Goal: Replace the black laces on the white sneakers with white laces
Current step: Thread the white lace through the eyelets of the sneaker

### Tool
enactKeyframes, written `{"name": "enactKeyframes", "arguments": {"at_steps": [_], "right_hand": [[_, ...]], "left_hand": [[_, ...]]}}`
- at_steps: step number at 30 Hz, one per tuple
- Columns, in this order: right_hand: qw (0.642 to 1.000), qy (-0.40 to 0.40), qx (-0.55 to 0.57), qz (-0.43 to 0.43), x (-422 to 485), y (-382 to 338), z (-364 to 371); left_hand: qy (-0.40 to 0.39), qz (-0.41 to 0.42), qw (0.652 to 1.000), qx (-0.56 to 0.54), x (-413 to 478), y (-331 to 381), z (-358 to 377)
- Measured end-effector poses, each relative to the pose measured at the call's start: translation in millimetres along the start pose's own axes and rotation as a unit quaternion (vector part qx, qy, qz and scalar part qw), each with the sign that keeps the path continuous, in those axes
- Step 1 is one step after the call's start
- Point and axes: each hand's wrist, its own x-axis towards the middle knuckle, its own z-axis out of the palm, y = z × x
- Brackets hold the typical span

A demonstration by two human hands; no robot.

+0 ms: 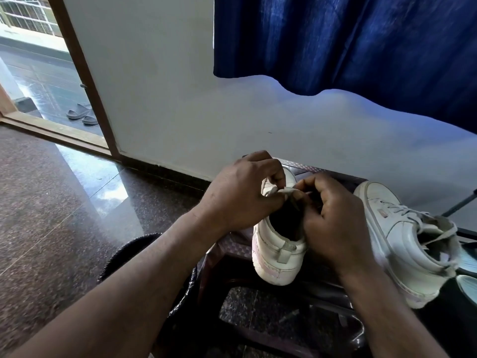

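A white sneaker stands on a low dark stool, heel towards me, toe towards the wall. My left hand and my right hand meet over its throat. Both pinch a white lace stretched between the fingertips. The eyelets and most of the lacing are hidden under my hands. A second white sneaker lies to the right, laced in white with loose ends near its collar. No black lace shows.
The stool stands against a white wall under a blue curtain. A dark round object sits on the polished stone floor at the left. An open doorway with grey sandals outside is at the far left.
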Motion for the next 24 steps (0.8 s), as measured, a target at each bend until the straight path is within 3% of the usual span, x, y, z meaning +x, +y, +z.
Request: {"name": "enactKeyframes", "arguments": {"at_steps": [6, 18, 24], "right_hand": [[0.997, -0.072, 0.034, -0.009, 3.3, 7.7, -12.2], [0.998, 0.025, 0.023, 0.054, 9.3, 19.4, -11.6], [0.994, 0.061, 0.072, 0.062, 4.9, 19.3, -1.4]], "left_hand": [[0.023, 0.036, 0.996, 0.084, -3.0, 3.2, -1.9], [0.027, 0.005, 0.988, 0.155, 2.1, 9.3, 2.6], [0.035, -0.064, 0.991, 0.115, 6.9, 6.8, 11.2]]}}
